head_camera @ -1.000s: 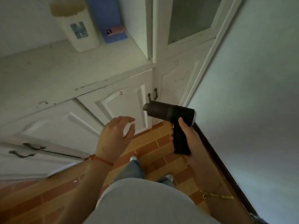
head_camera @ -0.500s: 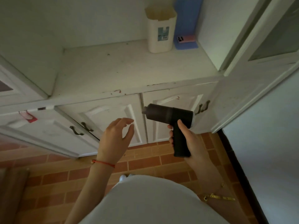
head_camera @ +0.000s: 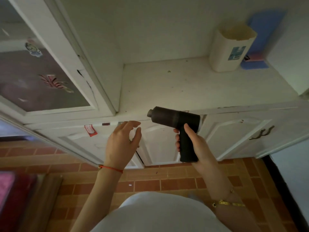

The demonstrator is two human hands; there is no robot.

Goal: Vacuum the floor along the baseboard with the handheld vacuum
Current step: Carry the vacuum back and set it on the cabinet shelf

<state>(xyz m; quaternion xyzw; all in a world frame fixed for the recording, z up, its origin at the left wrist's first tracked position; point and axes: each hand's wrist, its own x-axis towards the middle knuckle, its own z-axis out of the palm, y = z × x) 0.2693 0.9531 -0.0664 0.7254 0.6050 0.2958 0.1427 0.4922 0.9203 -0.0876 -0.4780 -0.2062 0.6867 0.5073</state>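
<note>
A black pistol-shaped handheld vacuum [head_camera: 175, 117] is held upright at waist height, its nozzle pointing left. My right hand [head_camera: 195, 144] grips its handle. My left hand [head_camera: 122, 143] hovers just left of the nozzle, fingers apart and curved, touching nothing. Below lies the brick-patterned tile floor [head_camera: 167, 180]. A dark baseboard [head_camera: 282, 180] runs along the white wall at the right. Small specks of debris lie on the tiles near the cabinet base.
A white cabinet [head_camera: 234, 134] with lower doors and a counter stands in front. A cream container [head_camera: 230, 47] and a blue item [head_camera: 260, 30] sit at the counter's back right. A glass-fronted door [head_camera: 38, 77] hangs at left. A red and wooden object [head_camera: 25, 198] lies low left.
The view has swung left along the cabinet, so the right wall and baseboard slid toward the frame's edge. Both hands kept their pose, with the vacuum still in the right hand.
</note>
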